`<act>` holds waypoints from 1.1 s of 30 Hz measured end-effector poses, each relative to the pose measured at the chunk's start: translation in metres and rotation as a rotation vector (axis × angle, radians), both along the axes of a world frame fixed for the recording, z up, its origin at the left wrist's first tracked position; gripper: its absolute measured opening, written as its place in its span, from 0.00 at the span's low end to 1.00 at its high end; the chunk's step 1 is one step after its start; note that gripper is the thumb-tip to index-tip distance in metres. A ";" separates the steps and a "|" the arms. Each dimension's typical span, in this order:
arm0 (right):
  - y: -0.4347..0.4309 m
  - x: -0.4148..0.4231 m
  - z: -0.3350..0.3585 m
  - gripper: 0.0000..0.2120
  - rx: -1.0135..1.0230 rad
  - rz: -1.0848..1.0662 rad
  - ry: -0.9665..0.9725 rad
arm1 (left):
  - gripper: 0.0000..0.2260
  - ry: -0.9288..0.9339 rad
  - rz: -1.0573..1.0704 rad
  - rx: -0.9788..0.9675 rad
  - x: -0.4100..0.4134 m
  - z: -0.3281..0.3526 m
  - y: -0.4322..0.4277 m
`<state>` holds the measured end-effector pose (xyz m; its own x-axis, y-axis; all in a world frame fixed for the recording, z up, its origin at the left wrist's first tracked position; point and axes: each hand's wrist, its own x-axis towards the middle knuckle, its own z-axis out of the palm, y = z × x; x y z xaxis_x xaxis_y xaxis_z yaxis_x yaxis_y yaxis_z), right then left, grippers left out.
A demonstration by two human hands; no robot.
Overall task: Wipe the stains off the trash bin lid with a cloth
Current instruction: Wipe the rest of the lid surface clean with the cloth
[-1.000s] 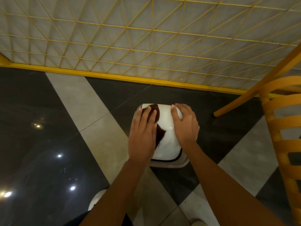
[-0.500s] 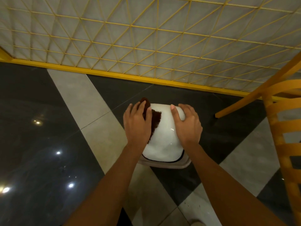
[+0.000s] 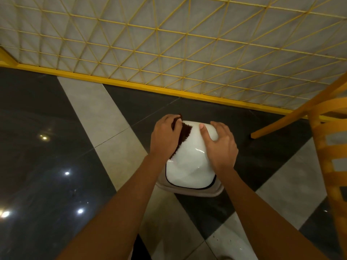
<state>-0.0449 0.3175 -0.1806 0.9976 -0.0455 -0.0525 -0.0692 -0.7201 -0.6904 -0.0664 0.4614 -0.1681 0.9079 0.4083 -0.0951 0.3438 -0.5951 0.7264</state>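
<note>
A small trash bin with a glossy white domed lid point(image 3: 189, 166) stands on the tiled floor below me. A dark brown fuzzy cloth point(image 3: 185, 135) lies over the lid's far-left edge. My left hand point(image 3: 165, 136) covers most of the cloth, fingers curled around its far end at the lid's left side. My right hand point(image 3: 219, 145) rests on the lid's right side, fingers spread and bent over the dome, thumb pointing across the top. The bin's grey rim point(image 3: 197, 192) shows below the lid.
A wall point(image 3: 169, 44) with a yellow wire grid and yellow base rail runs behind the bin. A yellow wooden chair point(image 3: 330, 139) stands at the right, one leg close to the bin. The floor has dark glossy and light grey tiles.
My left hand slid with the cloth from the lid's top toward its far-left edge and its fingers curled round the cloth. The right hand stayed on the lid's right side.
</note>
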 end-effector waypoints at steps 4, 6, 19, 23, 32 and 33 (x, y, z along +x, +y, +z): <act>0.000 0.001 0.001 0.24 0.006 0.002 0.002 | 0.14 0.157 -0.041 -0.039 0.022 0.005 0.008; 0.000 0.001 0.000 0.24 -0.003 0.000 0.008 | 0.15 0.123 -0.021 -0.098 0.019 0.002 0.009; 0.000 -0.001 0.000 0.24 -0.014 -0.005 -0.019 | 0.19 -0.041 0.376 -0.469 -0.054 -0.018 -0.014; 0.001 -0.002 0.000 0.24 -0.027 0.008 -0.023 | 0.17 0.042 0.255 -0.471 -0.016 -0.010 0.006; 0.000 -0.001 -0.002 0.24 -0.021 -0.010 -0.013 | 0.22 0.056 0.310 -0.608 -0.026 -0.020 0.010; 0.000 -0.001 -0.002 0.24 -0.021 -0.012 -0.015 | 0.22 0.047 0.331 -0.608 -0.036 -0.021 0.006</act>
<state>-0.0457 0.3179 -0.1825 0.9976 -0.0582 -0.0366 -0.0676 -0.7335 -0.6763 -0.1024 0.4671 -0.1891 0.7341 0.5249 -0.4308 0.4761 0.0546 0.8777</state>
